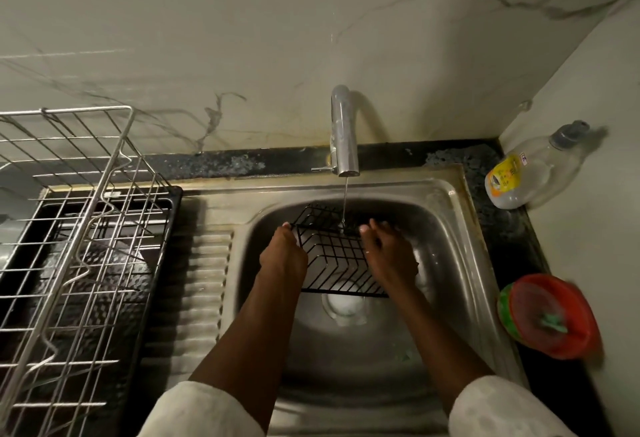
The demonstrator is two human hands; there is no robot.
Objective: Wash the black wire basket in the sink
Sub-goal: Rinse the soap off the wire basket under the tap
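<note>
Over the near edge of the steel sink [346, 367], two white sleeves [201, 412] reach forward; past them, at the middle of the sink's floor, lies the round drain [343, 303]; just above the drain, inside the sink, the black wire basket [337, 256] is held tilted, its open grid facing up; the left hand [283, 256] has its fingers curled round the basket's left rim, and the right hand [388, 256] clasps the right side; a thin stream of water [345, 197] falls onto the basket's far edge. Right of the sink sits a red mesh strainer [550, 315]; left of the sink stands a silver wire dish rack [86, 228]; at the sink's far right corner leans a clear detergent bottle [533, 169]; behind the sink rises the chrome faucet [343, 131] against a marble wall [242, 38].
</note>
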